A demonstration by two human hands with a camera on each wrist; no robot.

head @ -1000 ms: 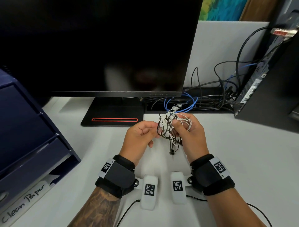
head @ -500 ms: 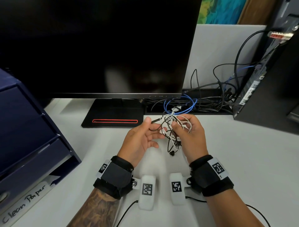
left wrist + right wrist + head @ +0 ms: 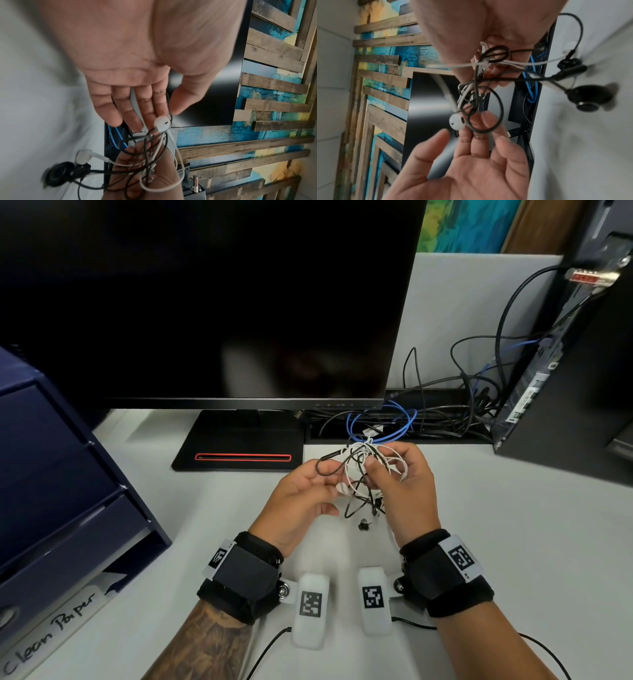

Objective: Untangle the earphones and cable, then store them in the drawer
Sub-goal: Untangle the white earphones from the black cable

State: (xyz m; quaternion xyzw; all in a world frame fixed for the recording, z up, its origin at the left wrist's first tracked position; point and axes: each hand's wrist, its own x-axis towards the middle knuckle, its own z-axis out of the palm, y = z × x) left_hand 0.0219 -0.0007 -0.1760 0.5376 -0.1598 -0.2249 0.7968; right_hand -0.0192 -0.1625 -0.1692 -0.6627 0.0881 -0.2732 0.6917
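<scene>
Holding tight, our right hand (image 3: 404,487) curls its fingers around a messy knot of white earphones (image 3: 371,463) and a black cable (image 3: 329,465), up above the white desk (image 3: 513,542). Our left hand (image 3: 301,501) is spread out with straight fingers. One white earbud (image 3: 162,123) and a black loop rest on its fingertips (image 3: 147,117). A black earbud (image 3: 363,524) hangs down from the knot, close to the desk. On our left sits the blue drawer box (image 3: 61,491), well apart from our hands. A black monitor (image 3: 205,302) stands behind.
</scene>
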